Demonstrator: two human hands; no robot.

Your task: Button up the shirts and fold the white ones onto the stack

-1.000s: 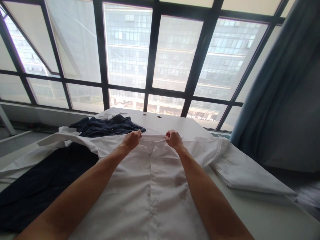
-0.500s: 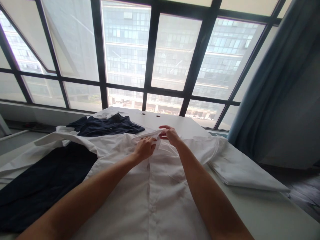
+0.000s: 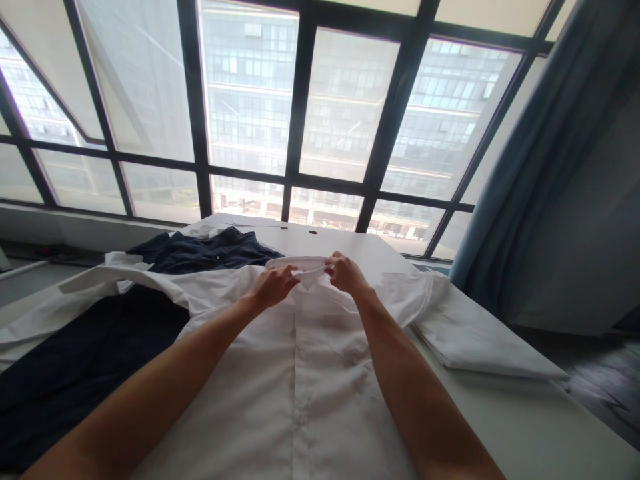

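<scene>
A white shirt (image 3: 260, 393) lies spread out with its buttoned front facing up and its collar at the far end. My left hand (image 3: 274, 285) pinches the left side of the shirt's collar. Opposite it, my right hand (image 3: 345, 272) grips the collar's right side between thumb and fingers. The collar (image 3: 305, 263) stands slightly raised as a loop between both hands. One white sleeve (image 3: 140, 275) stretches out to the left, over dark navy cloth (image 3: 100, 373).
A navy buttoned garment (image 3: 205, 252) lies beyond the sleeve. Folded white cloth (image 3: 480, 333) rests at the right on the white table (image 3: 530, 413). Large windows (image 3: 250, 93) rise behind the table, and a blue-grey curtain (image 3: 520, 180) hangs at the right.
My hands have moved apart, the left one leftward along the collar. The collar now shows open as a loop between them. The view has shifted slightly.
</scene>
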